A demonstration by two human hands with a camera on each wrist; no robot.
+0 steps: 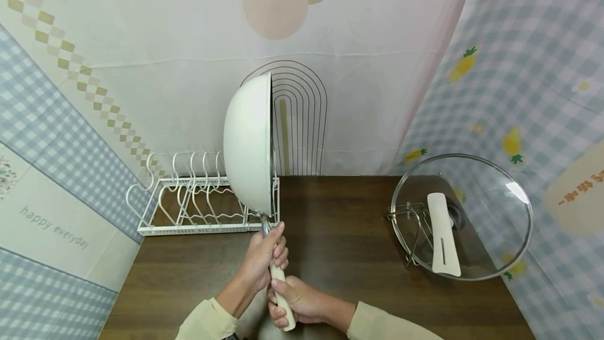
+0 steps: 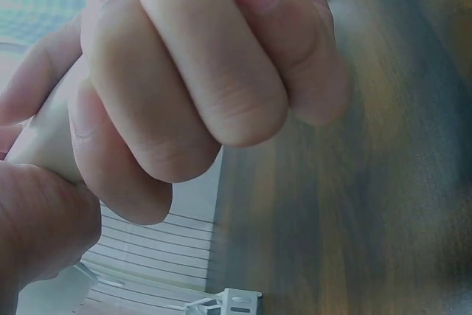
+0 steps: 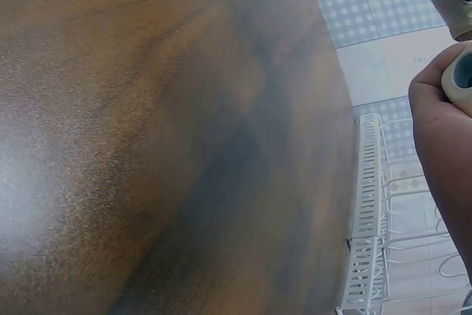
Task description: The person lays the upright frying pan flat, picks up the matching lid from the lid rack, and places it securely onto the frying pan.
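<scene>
While a rack [image 1: 198, 230] is set at the worktop's [image 1: 340, 245] back edge, the pan's [image 1: 247, 140] handle [image 1: 277, 272] is gripped. Both hands' [image 1: 262, 257] [image 1: 299, 300] fingers are curled.

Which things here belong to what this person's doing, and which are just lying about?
Probably in use:
White, rounded pan, its long cream handle gripped by left hand and right hand
White wire rack, partly behind the pan

Probably just lying about:
Round clear-glass lid with flat cream grip
Thin silvery wire stand at its edge
</scene>
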